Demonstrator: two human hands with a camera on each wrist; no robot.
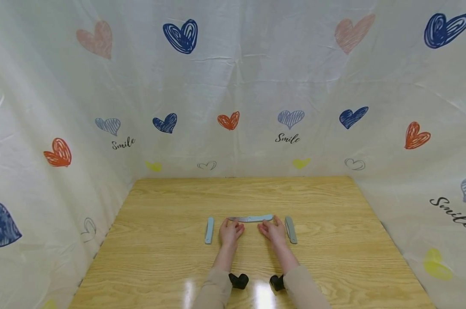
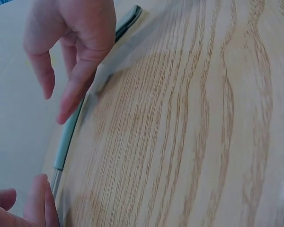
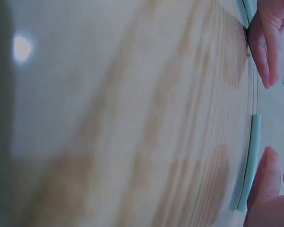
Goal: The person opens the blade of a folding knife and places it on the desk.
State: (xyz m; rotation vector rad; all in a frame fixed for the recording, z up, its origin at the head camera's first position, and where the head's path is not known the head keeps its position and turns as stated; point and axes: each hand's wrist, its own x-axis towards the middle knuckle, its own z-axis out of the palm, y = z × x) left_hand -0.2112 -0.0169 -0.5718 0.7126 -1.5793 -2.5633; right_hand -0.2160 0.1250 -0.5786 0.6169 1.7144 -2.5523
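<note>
Head view: I observe an open knife (image 1: pixel 258 219) lying crosswise on the wooden table (image 1: pixel 171 201), blade toward the person's left, pale blue handle toward the right. The left hand (image 1: pixel 229 234) is at the blade end and the right hand (image 1: pixel 275 232) at the handle end, both with fingers loosely extended. A folded blue knife (image 1: pixel 209 231) lies just outside the left hand; a folded grey-green knife (image 1: pixel 290 230) lies just outside the right. Beige sleeves (image 1: pixel 213 285) cover the forearms. A white curtain (image 1: pixel 256 94) printed with hearts surrounds the table.

Left wrist view: the right hand's fingers hang relaxed and slightly parted over the handle; firm contact I cannot confirm. The left hand, partly cropped, is beside the blade.

Right wrist view: the left hand's fingers point straight, close together, alongside the blade. The right hand's fingers are beside the handle; I cannot tell whether they touch it.
</note>
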